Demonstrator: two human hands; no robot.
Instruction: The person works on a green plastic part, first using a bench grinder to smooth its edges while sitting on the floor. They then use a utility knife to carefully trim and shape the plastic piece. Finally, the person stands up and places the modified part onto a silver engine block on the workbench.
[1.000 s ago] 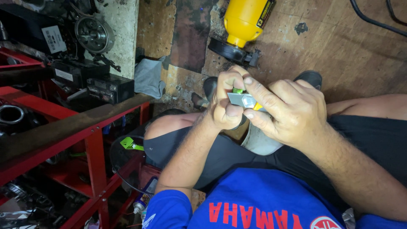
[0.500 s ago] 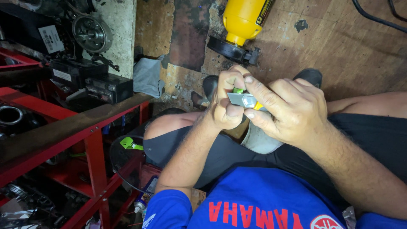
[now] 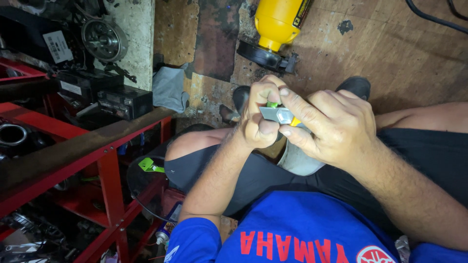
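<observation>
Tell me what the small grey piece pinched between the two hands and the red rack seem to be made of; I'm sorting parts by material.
The small grey piece, pinched between the left hand and the right hand, looks like bare metal: flat, dull silver sheen, crisp edges. Green and orange bits beside it look plastic. The red rack appears painted steel, with square tube legs and worn gloss.
</observation>
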